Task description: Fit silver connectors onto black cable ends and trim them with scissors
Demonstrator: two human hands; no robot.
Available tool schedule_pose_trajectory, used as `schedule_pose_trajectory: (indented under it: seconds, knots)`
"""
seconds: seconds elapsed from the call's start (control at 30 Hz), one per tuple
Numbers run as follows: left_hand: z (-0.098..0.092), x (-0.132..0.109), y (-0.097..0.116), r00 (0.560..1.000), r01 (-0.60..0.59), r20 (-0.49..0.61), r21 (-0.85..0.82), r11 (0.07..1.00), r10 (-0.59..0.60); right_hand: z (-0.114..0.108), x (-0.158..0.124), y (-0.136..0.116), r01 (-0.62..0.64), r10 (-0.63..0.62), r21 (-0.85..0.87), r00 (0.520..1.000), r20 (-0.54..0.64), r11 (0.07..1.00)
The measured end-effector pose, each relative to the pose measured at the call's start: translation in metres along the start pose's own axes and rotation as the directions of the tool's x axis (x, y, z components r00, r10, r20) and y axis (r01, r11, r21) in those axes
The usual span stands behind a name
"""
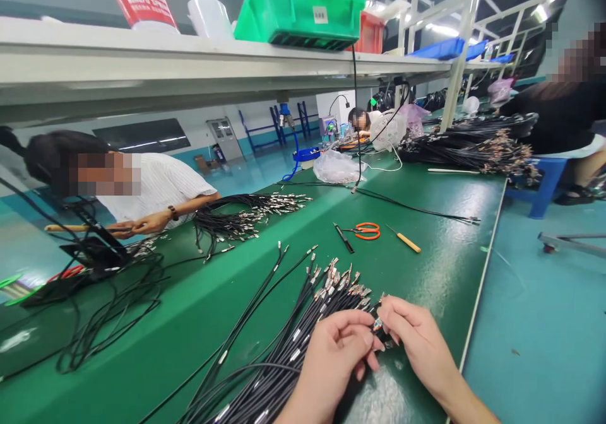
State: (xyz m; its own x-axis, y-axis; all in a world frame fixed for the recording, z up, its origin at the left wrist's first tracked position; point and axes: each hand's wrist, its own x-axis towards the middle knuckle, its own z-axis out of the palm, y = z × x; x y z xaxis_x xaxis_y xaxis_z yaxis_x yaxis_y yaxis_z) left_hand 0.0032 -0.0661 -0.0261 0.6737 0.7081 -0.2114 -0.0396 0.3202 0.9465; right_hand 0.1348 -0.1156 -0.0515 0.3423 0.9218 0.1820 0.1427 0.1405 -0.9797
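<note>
My left hand [334,351] is closed, thumb and fingers pinched around the stripped end of a black cable [377,324]. Facing it, my right hand [419,335] pinches the tip of that same end, where small coloured wires show. The fingers hide most of the cable. Under and left of my left hand lies a thick bundle of black cables [284,342], their bare ends fanned out and white labels along them. Beyond my hands lie orange-handled scissors [367,230], a slim black tool [343,238] and an awl [408,241] with a yellowish handle.
A green table [445,222] carries more cable bundles [246,212] at left and a larger pile [473,143] at far right. A plastic bag [337,166] sits farther back. A shelf [213,64] overhead holds a green bin [303,11]. Other people work at left, far back and right.
</note>
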Motion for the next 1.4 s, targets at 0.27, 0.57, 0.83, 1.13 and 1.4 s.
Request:
schedule_pose_trajectory:
  seconds: [0.27, 0.57, 0.83, 1.13, 1.4]
  knots:
    - [0.006, -0.006, 0.006, 0.992, 0.047, -0.117, -0.013, 0.999, -0.048, 0.001, -0.002, 0.005, 0.041, -0.041, -0.038, 0.999, -0.016, 0.998]
    - [0.01, -0.006, 0.008, 0.996, 0.041, -0.08, 0.001, 0.999, -0.041, 0.001, -0.005, 0.004, 0.083, -0.084, -0.06, 0.996, -0.01, 0.995]
    - [0.01, -0.008, 0.006, 0.994, 0.002, -0.107, 0.003, 1.0, -0.002, 0.002, -0.005, 0.006, 0.078, -0.077, -0.04, 0.997, 0.005, 0.996]
    - [0.011, -0.008, 0.007, 0.995, 0.006, -0.097, -0.049, 0.999, -0.011, 0.001, -0.006, 0.007, 0.083, -0.083, -0.031, 0.996, 0.01, 0.996]
    - [0.01, -0.008, 0.006, 0.997, -0.006, -0.077, -0.062, 0.998, 0.002, 0.001, -0.007, 0.008, 0.101, -0.101, -0.051, 0.995, -0.004, 0.994]
